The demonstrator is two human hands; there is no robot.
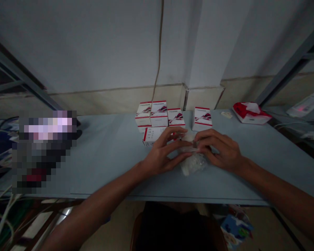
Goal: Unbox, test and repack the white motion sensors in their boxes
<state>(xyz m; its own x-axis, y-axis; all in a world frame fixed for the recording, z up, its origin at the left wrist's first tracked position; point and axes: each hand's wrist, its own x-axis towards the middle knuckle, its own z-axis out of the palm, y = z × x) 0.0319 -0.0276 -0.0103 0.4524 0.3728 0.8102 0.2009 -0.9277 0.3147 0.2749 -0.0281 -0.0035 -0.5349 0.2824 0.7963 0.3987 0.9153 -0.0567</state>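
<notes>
Over the table, my left hand [167,150] and my right hand [221,149] meet at a crumpled clear plastic bag [195,164]. The fingers of both hands pinch its upper part, while its lower part hangs or rests just below them. What lies inside the bag is too blurred to make out. Behind my left hand lies a white box with red edges [153,135], partly covered by my fingers. Similar small boxes stand further back: a stacked pair [159,113], one beside it [176,118], and a single box [202,118] beyond my right hand.
A red and white tissue pack [252,113] sits at the back right, with a small pale item [226,114] beside it. A cable [160,45] runs down the wall. Pixelated objects cover the left end of the blue-grey table [107,157]. Metal posts stand at both sides.
</notes>
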